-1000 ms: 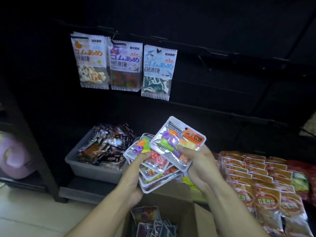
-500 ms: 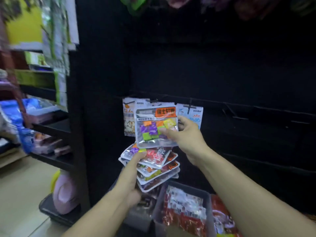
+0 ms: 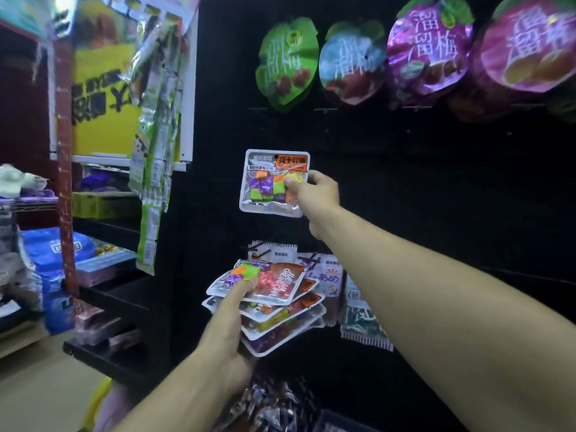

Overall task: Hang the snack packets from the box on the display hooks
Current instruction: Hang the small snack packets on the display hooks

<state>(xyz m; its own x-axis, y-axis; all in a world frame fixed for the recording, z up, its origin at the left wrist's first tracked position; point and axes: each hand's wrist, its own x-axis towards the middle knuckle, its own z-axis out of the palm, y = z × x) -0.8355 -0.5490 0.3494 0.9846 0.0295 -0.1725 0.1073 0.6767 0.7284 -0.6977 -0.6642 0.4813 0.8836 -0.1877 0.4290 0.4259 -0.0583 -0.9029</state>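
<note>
My right hand (image 3: 314, 198) pinches a clear snack packet (image 3: 271, 182) of purple, green and orange cubes by its right edge and holds it upright against the black display wall (image 3: 420, 198). The hook there is too dark to see. Lower down, my left hand (image 3: 229, 332) grips a fanned stack of similar packets (image 3: 277, 304), thumb pressed on the top one. The box is out of view.
Round green, blue and purple plum bags (image 3: 427, 48) hang in a row above. White candy packets (image 3: 330, 275) hang behind the stack. Strips of green sachets (image 3: 154, 151) dangle at the left beside dark shelves (image 3: 103, 294). A bin of wrapped snacks (image 3: 274, 406) sits below.
My view has tilted upward from the box to the wall. My right hand has lifted the single packet off the stack and raised it well above the white candy packets; the left hand keeps the stack.
</note>
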